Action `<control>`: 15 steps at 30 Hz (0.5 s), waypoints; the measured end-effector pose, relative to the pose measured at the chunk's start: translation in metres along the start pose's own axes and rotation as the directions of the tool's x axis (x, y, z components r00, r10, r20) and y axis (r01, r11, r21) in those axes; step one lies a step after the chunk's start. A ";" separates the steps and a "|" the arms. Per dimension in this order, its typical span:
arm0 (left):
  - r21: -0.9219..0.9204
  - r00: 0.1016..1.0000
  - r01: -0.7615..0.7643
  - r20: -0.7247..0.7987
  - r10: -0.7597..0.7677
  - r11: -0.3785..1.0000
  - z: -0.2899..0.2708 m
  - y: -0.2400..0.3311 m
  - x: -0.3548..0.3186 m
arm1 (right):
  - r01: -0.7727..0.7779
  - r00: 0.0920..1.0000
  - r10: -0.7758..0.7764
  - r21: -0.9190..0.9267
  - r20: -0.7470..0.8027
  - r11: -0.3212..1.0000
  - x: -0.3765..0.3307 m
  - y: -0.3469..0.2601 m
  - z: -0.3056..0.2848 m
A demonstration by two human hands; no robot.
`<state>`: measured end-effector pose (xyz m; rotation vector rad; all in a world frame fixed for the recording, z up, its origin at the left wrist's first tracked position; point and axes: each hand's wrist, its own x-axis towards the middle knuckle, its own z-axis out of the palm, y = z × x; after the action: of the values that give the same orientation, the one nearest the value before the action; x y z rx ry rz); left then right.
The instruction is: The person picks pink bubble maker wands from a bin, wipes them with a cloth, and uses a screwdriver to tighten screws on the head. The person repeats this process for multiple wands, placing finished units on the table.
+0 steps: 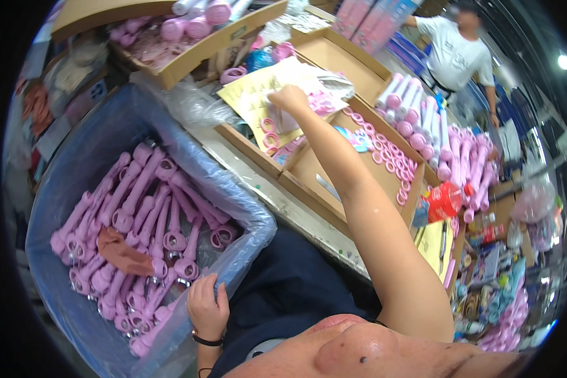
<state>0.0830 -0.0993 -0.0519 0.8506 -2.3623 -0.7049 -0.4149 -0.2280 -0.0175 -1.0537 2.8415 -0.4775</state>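
Note:
My right hand [288, 99] reaches to the far side of the bench, its fingers closed over a yellow sheet [249, 106] with small markings. What they pinch, if anything, is hidden. Next to it lies a clear plastic bag [321, 101] with pink pieces in it. My left hand [208, 305] rests at the near right rim of a bin [252, 208] lined with blue plastic, its fingers stretched out and holding nothing. Many pink wand-shaped plastic handles [148, 189] with round ends fill the bin. A brown cloth [125, 252] lies on top of them.
A shallow cardboard tray [315, 167] holds many pink rings [390, 157]. Beside it stand a red-labelled bottle [444, 203] and piles of pink and white handles [416, 113]. An open carton [214, 38] sits at the far left. Another person [457, 50] stands at the back right.

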 end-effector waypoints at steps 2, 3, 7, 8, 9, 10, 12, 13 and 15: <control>0.033 1.000 -0.016 0.020 0.015 0.999 0.001 -0.001 -0.002 | -0.167 0.985 0.150 0.646 0.082 0.745 0.007 0.003 -0.014; 0.045 0.999 -0.035 0.026 0.034 0.998 0.000 -0.002 -0.003 | -0.213 0.974 0.171 0.860 0.149 0.463 0.012 0.003 -0.022; 0.060 0.998 -0.070 0.006 0.070 0.996 0.000 -0.003 -0.005 | 0.076 0.996 -0.089 0.396 0.014 0.915 0.019 0.036 -0.078; 0.055 0.998 -0.065 0.009 0.065 0.996 0.000 -0.003 -0.005 | 0.264 0.960 -0.275 0.176 0.045 0.948 0.014 0.043 -0.085; 0.065 0.997 -0.080 -0.001 0.080 0.995 0.001 -0.003 -0.004 | 0.373 0.924 -0.364 -0.068 0.121 0.925 0.008 0.049 -0.090; 0.070 0.997 -0.081 -0.001 0.081 0.994 0.002 -0.002 -0.004 | 0.396 0.906 -0.341 -0.219 0.252 0.892 0.001 0.055 -0.095; 0.074 0.996 -0.086 0.000 0.086 0.994 0.003 -0.002 -0.003 | 0.344 0.918 -0.214 -0.406 0.333 0.847 -0.020 0.066 -0.091; 0.075 0.996 -0.088 -0.001 0.089 0.993 0.003 -0.002 -0.003 | 0.295 0.914 -0.131 -0.409 0.383 0.864 -0.024 0.067 -0.089; 0.084 0.996 -0.087 0.006 0.087 0.993 0.003 -0.002 -0.003 | 0.354 0.922 -0.221 -0.461 0.318 0.814 -0.031 0.068 -0.079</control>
<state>0.0839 -0.0976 -0.0558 0.7764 -2.4294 -0.5748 -0.4480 -0.1385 0.0349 -1.5172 2.6346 0.4157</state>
